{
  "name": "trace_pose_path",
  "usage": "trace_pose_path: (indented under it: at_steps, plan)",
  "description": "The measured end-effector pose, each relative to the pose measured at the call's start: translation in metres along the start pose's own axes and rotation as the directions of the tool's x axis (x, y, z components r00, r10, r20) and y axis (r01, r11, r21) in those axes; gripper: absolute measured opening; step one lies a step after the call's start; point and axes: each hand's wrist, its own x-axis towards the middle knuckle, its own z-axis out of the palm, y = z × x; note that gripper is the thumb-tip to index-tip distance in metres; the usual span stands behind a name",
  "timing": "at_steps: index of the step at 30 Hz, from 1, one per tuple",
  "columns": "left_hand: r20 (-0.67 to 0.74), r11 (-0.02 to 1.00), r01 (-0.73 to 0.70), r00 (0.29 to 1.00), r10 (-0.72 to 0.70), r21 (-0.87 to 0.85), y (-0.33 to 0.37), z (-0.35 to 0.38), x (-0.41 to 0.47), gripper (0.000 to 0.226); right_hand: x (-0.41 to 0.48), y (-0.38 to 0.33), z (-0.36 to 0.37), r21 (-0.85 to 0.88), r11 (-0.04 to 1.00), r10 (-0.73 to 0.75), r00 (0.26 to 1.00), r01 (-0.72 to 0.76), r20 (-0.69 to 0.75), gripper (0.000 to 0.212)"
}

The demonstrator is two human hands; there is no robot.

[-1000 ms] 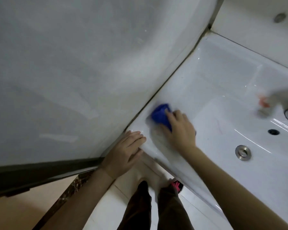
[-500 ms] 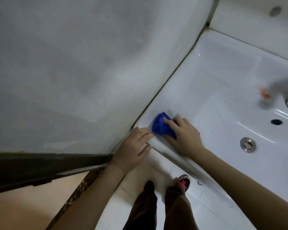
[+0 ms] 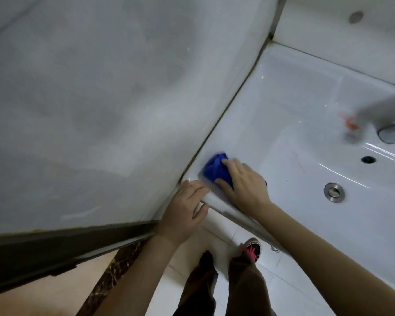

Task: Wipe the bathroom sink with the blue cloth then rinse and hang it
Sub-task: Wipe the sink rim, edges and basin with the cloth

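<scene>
Here the right hand (image 3: 244, 185) grips the bunched blue cloth (image 3: 214, 171), thumb and fingers curled round it, on the glossy white ceramic sink's (image 3: 294, 99) front-left rim corner. The left hand (image 3: 185, 208) rests straight-fingered on the rim edge just beside.

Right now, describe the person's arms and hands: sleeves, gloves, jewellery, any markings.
The left arm and the right arm are bare as far as the frame shows; no sleeve reaches into view. The left hand and the right hand wear no gloves. No ring, watch or bracelet shows, and no marking can be made out; the fingertips are slightly blurred.
</scene>
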Motion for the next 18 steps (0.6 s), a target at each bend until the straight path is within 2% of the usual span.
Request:
trace_pose_path:
  at_steps: [2,4,6,11,12,15,18]
  plan:
    - [-0.017,1.000,0.019,1.000,-0.019,-0.013,0.000,0.002,0.000,0.039,-0.011,0.012,-0.002,0.041,0.992,-0.119,0.990,0.116,0.074,0.053]
    - [-0.038,0.999,0.032,0.999,-0.033,-0.029,0.001,0.006,0.000,0.038,0.003,0.033,0.001,-0.010,0.985,-0.169,0.985,0.169,0.035,0.054]
    - [-0.062,0.999,0.025,0.998,-0.026,-0.022,0.000,0.010,0.000,0.037,0.035,0.061,0.002,-0.058,0.993,-0.102,0.993,0.098,-0.063,0.053]
    - [-0.167,0.998,0.067,0.984,-0.067,-0.003,0.002,0.022,0.006,0.030,0.138,0.146,-0.032,-0.127,0.961,0.215,0.954,-0.244,-0.207,0.053]
    - [-0.195,0.997,0.080,0.977,-0.081,-0.012,0.002,0.025,0.008,0.029,0.154,0.159,-0.042,-0.171,0.950,0.225,0.953,-0.261,-0.203,0.054]
    - [-0.236,0.993,0.112,0.965,-0.117,-0.037,0.005,0.032,0.009,0.025,0.183,0.171,-0.053,-0.287,0.940,0.138,0.976,-0.183,-0.172,0.053]
    - [-0.236,0.991,0.124,0.963,-0.132,-0.051,0.006,0.030,0.009,0.025,0.183,0.142,-0.040,-0.105,0.954,0.253,0.944,-0.279,-0.212,0.053]
